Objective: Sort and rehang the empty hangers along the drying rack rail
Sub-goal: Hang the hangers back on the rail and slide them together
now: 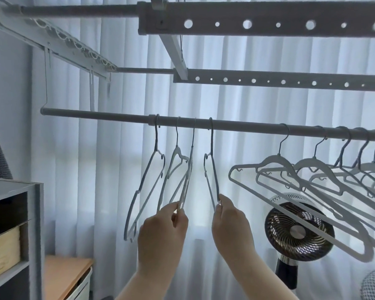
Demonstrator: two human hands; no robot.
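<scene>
Along the rail (pixel 225 124), near its left end, four pale hangers are hanging edge-on to me, well apart from a cluster of broader hangers (pixel 312 180) crowding toward the right end. I am pinching the bottom of the third hanger (pixel 189 169) with my left hand (pixel 162 232), thumb and fingers closed on its lower tip; the second hanger (pixel 173 167) is lying just beside it, and I cannot tell whether I am gripping that one too. My right hand (pixel 232 228) is closing on the bottom corner of the fourth hanger (pixel 212 169), its hook sitting on the rail. The first hanger (pixel 143 187) is dangling untouched to the left of my left hand. A fan (pixel 297 230) is standing behind the right cluster, before the curtain (pixel 95 148).
</scene>
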